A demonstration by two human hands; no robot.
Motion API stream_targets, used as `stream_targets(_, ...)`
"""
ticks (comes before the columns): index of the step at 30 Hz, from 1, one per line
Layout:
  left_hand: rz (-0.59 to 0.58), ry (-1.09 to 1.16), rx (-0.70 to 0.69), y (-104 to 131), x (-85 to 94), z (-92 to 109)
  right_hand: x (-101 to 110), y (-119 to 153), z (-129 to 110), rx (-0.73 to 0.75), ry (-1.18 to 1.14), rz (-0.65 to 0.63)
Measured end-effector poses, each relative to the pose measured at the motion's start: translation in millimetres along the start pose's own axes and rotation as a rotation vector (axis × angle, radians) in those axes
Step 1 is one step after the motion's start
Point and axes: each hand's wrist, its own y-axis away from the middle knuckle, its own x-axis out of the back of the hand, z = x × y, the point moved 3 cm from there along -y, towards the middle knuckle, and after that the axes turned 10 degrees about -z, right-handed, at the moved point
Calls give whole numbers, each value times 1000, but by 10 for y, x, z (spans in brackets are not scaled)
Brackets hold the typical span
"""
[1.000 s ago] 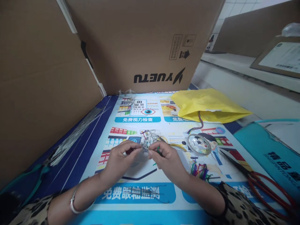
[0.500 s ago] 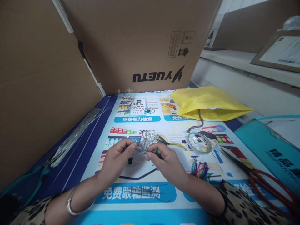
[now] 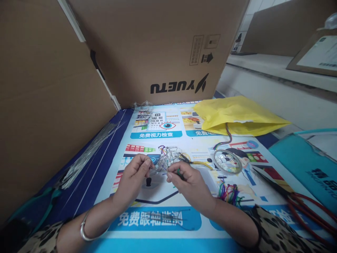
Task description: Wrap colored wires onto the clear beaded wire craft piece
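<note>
My left hand point(image 3: 137, 174) pinches a thin wire end between thumb and forefinger. Close by on the right, my right hand point(image 3: 190, 181) is also closed in a pinch on thin wire, with a bit of green thread point(image 3: 180, 173) showing at its fingers. Just beyond both fingertips lies a tangled silver wire piece point(image 3: 171, 156) with purple and red thread at its upper left. Pliers with yellow handles point(image 3: 201, 164) rest against its right side. How the fine wires run between my fingers is too small to make out.
Right: a round clear dish point(image 3: 228, 161) with beads, cut coloured threads point(image 3: 229, 194), red-handled scissors point(image 3: 292, 196), a yellow bag point(image 3: 239, 112). Left: straight wires point(image 3: 88, 156) and teal-handled pliers point(image 3: 47, 202). More wire pieces point(image 3: 144, 109) lie by the cardboard box point(image 3: 147, 45), which walls the back.
The whole view has shifted slightly, so things appear a little further right. Both hands keep their pinches near the wire piece, with hardly any movement of their own.
</note>
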Motion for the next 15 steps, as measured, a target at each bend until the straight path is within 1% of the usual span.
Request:
stream_targets(5,1,-7,11,26,-3,21,-2,2,10,-7,46,-8)
stream_targets(7,-21,8,34,39,-25,31,-6,-3,14,4,80,-24)
stream_targets(9,-66,-12,34,48,-65,56,-10,-8,6,39,114,-41)
stream_targets(12,-120,-69,-19,49,-142,108,-12,-10,-20,102,161,-55)
stream_targets(15,-125,-34,-22,28,-213,130,-17,-6,-48,154,206,-77)
